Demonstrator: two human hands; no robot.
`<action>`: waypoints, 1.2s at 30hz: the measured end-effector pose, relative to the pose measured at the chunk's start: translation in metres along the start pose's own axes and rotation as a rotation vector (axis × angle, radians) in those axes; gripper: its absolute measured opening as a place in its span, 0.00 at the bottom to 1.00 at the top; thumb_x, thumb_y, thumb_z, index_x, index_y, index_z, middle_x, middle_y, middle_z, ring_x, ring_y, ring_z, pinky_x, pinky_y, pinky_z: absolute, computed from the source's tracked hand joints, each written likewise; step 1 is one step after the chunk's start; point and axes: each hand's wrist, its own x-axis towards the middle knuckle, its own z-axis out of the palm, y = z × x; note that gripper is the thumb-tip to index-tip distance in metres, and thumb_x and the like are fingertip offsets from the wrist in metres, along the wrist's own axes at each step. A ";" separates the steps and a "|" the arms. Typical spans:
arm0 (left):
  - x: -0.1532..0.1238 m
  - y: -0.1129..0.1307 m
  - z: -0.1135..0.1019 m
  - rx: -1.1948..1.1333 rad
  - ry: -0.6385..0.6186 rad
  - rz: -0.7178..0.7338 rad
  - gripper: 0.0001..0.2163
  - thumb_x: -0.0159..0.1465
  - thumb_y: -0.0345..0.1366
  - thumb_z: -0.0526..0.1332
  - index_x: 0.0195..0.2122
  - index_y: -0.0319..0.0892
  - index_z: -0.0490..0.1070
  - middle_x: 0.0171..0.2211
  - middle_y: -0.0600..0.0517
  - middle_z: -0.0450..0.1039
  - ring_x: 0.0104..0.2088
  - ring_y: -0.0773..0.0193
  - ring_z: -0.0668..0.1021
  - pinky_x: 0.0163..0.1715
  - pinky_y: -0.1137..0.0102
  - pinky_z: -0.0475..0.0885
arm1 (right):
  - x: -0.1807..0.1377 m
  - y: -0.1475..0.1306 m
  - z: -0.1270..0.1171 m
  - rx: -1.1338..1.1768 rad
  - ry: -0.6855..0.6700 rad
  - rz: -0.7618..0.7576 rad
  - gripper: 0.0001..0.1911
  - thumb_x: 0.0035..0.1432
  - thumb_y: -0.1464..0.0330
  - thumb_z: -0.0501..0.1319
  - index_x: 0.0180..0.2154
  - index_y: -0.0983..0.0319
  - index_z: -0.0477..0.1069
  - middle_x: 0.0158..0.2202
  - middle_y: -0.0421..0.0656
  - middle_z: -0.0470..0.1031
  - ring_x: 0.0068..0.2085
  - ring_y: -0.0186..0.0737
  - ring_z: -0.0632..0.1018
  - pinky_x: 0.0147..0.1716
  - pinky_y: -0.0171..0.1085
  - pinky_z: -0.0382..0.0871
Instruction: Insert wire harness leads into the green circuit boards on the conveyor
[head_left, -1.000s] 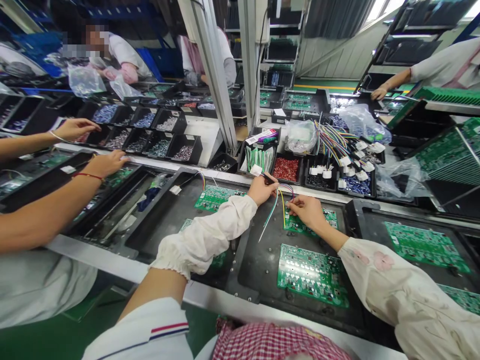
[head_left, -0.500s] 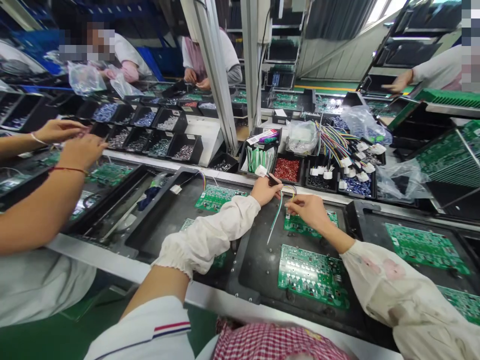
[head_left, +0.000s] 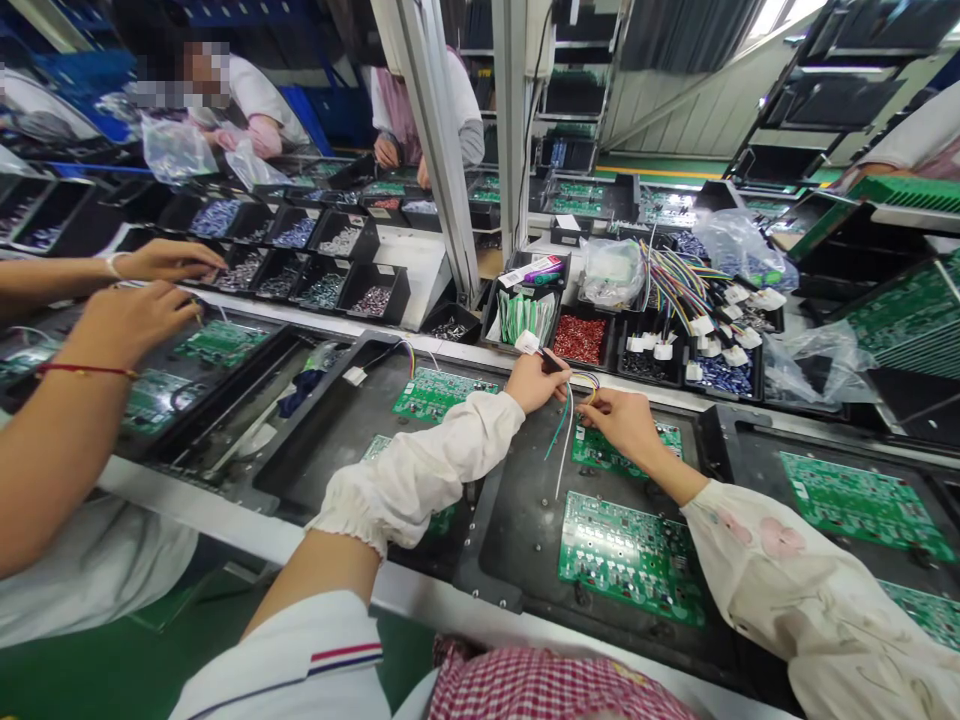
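Note:
My left hand (head_left: 537, 384) is closed on a wire harness; its white connector (head_left: 527, 343) sticks out above the fingers. A green wire (head_left: 556, 436) and a white wire (head_left: 562, 460) dangle below that hand over the black tray (head_left: 514, 520). Yellow and dark strands (head_left: 588, 383) arc across to my right hand (head_left: 624, 420), which pinches their ends at the upper left part of a green circuit board (head_left: 670, 438). Whether the wire tips touch that board is hidden by the fingers. Closer to me in the same tray lies a second circuit board (head_left: 630, 556).
Parts bins line the back, with red components (head_left: 577, 338), blue components (head_left: 720, 373) and a bundle of wire harnesses (head_left: 679, 285). A metal post (head_left: 442, 150) rises behind. At left, a co-worker's hands (head_left: 135, 310) work over another board. More trays with boards flank mine.
The white wire has swung apart from the green one below my left hand. Both hands keep their hold, almost in place. The co-worker's hands at left have shifted slightly.

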 end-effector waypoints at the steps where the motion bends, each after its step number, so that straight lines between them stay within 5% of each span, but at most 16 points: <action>1: 0.000 0.000 0.000 -0.007 0.005 0.001 0.02 0.53 0.25 0.58 0.26 0.35 0.64 0.14 0.57 0.67 0.14 0.70 0.72 0.17 0.74 0.70 | 0.001 0.000 -0.001 -0.033 -0.001 -0.007 0.05 0.48 0.67 0.60 0.24 0.61 0.70 0.20 0.39 0.74 0.21 0.35 0.75 0.24 0.32 0.67; 5: 0.001 -0.001 0.000 -0.034 0.015 -0.001 0.03 0.53 0.26 0.59 0.26 0.34 0.64 0.15 0.56 0.67 0.14 0.70 0.72 0.17 0.75 0.70 | -0.009 -0.009 -0.007 -0.140 -0.133 0.028 0.14 0.47 0.59 0.60 0.18 0.62 0.68 0.14 0.38 0.69 0.17 0.32 0.69 0.18 0.31 0.60; 9: 0.004 -0.004 0.000 -0.070 0.031 0.013 0.04 0.52 0.27 0.60 0.26 0.34 0.64 0.16 0.55 0.67 0.15 0.71 0.73 0.17 0.76 0.71 | -0.040 -0.022 -0.005 0.135 -0.462 0.106 0.16 0.50 0.57 0.56 0.20 0.62 0.67 0.11 0.35 0.65 0.14 0.29 0.66 0.14 0.29 0.57; 11: 0.005 -0.005 0.000 -0.084 0.047 0.016 0.04 0.52 0.27 0.60 0.26 0.33 0.64 0.16 0.55 0.67 0.17 0.71 0.73 0.18 0.76 0.71 | -0.050 -0.020 -0.006 0.238 -0.507 0.153 0.13 0.48 0.59 0.58 0.22 0.62 0.68 0.13 0.36 0.68 0.15 0.30 0.68 0.15 0.29 0.60; 13: 0.006 -0.007 0.000 -0.054 0.040 0.013 0.04 0.52 0.27 0.60 0.26 0.33 0.64 0.17 0.54 0.68 0.17 0.70 0.74 0.19 0.76 0.72 | -0.047 -0.010 -0.012 0.263 -0.372 0.205 0.12 0.47 0.59 0.60 0.23 0.63 0.69 0.16 0.38 0.72 0.17 0.32 0.71 0.17 0.31 0.64; 16: 0.006 -0.008 -0.001 0.061 -0.001 0.015 0.03 0.53 0.28 0.59 0.25 0.34 0.66 0.17 0.53 0.69 0.16 0.69 0.74 0.18 0.75 0.71 | -0.026 0.013 -0.024 0.143 0.012 0.205 0.10 0.45 0.61 0.61 0.23 0.62 0.71 0.17 0.40 0.73 0.20 0.36 0.74 0.21 0.33 0.67; 18: 0.006 -0.008 -0.001 0.112 -0.012 0.018 0.03 0.53 0.29 0.60 0.25 0.34 0.66 0.17 0.52 0.70 0.16 0.68 0.74 0.19 0.74 0.71 | -0.012 0.025 -0.029 0.044 0.091 0.204 0.08 0.45 0.63 0.62 0.23 0.62 0.71 0.17 0.41 0.73 0.21 0.37 0.75 0.21 0.34 0.66; 36: 0.006 -0.010 -0.001 0.189 -0.026 0.004 0.02 0.55 0.28 0.58 0.26 0.34 0.66 0.18 0.52 0.70 0.17 0.68 0.74 0.21 0.72 0.72 | -0.006 0.037 -0.024 -0.122 0.117 0.156 0.08 0.47 0.64 0.60 0.24 0.63 0.69 0.18 0.40 0.73 0.23 0.37 0.75 0.26 0.34 0.65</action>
